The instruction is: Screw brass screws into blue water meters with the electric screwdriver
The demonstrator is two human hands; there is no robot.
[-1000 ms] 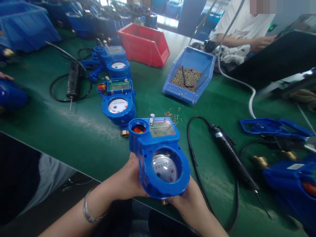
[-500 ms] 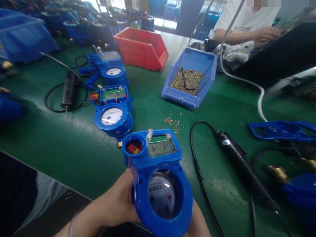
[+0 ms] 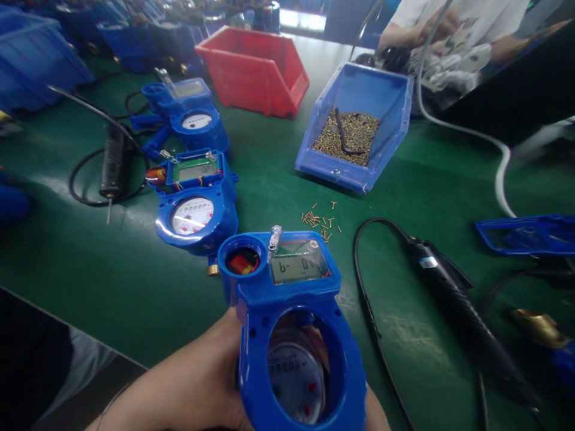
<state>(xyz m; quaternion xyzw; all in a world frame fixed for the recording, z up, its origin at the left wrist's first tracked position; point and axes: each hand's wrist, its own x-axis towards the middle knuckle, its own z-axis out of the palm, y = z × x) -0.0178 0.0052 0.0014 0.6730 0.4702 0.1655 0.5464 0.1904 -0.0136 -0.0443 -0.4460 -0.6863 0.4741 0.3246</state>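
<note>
A blue water meter (image 3: 303, 281) with a digital display is held up close in front of me. My left hand (image 3: 220, 365) wraps its left side, fingers mostly hidden behind it. At the lower right edge, a part of my right hand (image 3: 377, 413) grips it from behind. Its round dial (image 3: 296, 380) sits low inside the ring of the blue housing, with a gap above it. Wires show in the round opening (image 3: 242, 261) beside the display. Behind stand a second meter (image 3: 195, 203) with an exposed circuit board and a third meter (image 3: 188, 117).
Loose screws (image 3: 318, 221) lie beyond the held meter. A blue bin (image 3: 332, 170) of screws with a bent black tool and a red bin (image 3: 249, 78) stand behind. Black electric screwdrivers lie right (image 3: 467, 311) and left (image 3: 114, 164). A person (image 3: 453, 24) works at the far right.
The held meter has shifted slightly down and right in view. Its dial now sits lower within the housing's ring, and the gap above it is larger. The view has tilted down a little.
</note>
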